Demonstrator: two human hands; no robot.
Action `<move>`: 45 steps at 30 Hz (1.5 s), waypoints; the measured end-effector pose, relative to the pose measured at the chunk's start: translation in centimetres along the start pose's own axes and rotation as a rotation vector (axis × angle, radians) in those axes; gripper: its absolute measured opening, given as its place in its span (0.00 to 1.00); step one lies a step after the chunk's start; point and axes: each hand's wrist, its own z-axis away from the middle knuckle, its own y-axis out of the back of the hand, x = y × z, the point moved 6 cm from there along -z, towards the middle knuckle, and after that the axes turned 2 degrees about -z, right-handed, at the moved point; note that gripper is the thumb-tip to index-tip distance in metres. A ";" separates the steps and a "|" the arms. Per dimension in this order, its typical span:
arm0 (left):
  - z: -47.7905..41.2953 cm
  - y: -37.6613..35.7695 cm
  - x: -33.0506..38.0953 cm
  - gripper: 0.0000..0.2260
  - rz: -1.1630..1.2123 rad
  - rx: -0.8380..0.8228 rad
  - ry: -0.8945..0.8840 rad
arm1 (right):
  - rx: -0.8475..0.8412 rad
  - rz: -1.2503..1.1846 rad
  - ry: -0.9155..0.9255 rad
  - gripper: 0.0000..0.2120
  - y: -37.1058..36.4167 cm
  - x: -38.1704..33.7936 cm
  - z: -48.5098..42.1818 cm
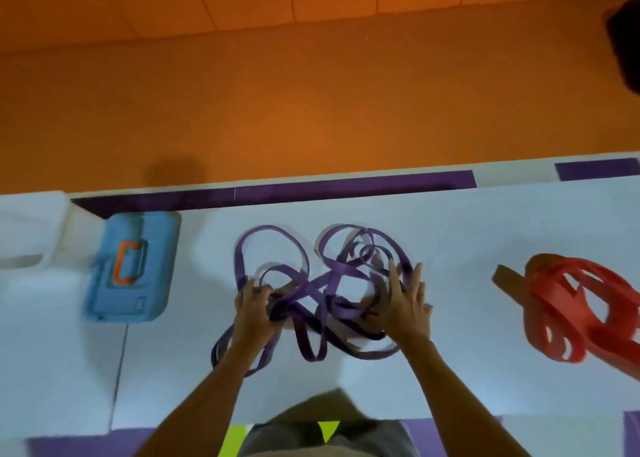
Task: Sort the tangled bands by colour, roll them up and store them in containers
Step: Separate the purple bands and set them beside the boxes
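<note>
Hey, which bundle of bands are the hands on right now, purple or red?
The purple bands in the middle: the left hand grips their strands and the right hand presses on them. The red bands lie apart at the right, untouched.

A white table (467, 234) fills the lower half, with orange floor (311, 92) beyond it at 12 o'clock. At the centre lies a loose tangle of purple bands (325, 278), loops spreading toward 12 and 6 o'clock. The left hand (252, 306) grips strands at the tangle's 9 o'clock side with its fingers curled. The right hand (407, 304) rests on the 3 o'clock side with its fingers spread and straight. Red bands (554, 290) lie in a heap at 3 o'clock, well apart from the purple ones. A blue case (156, 248) with an orange handle lies at 9 o'clock, and a white container (31, 228) sits just beyond it at the edge.
</note>
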 end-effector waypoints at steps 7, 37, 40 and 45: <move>2.1 0.2 2.6 0.19 0.169 0.135 0.104 | -0.055 -0.195 0.213 0.38 -2.2 -2.2 1.1; 16.7 15.0 -8.9 0.25 1.247 0.457 -0.061 | -0.008 -0.827 0.595 0.24 -2.4 -30.7 19.6; 19.7 18.6 -14.4 0.24 1.306 0.517 -0.074 | -0.002 -0.864 0.648 0.21 -4.3 -36.7 23.7; 25.0 24.9 -23.8 0.26 1.415 0.706 -0.061 | -0.095 -0.856 0.777 0.18 -8.0 -47.6 30.0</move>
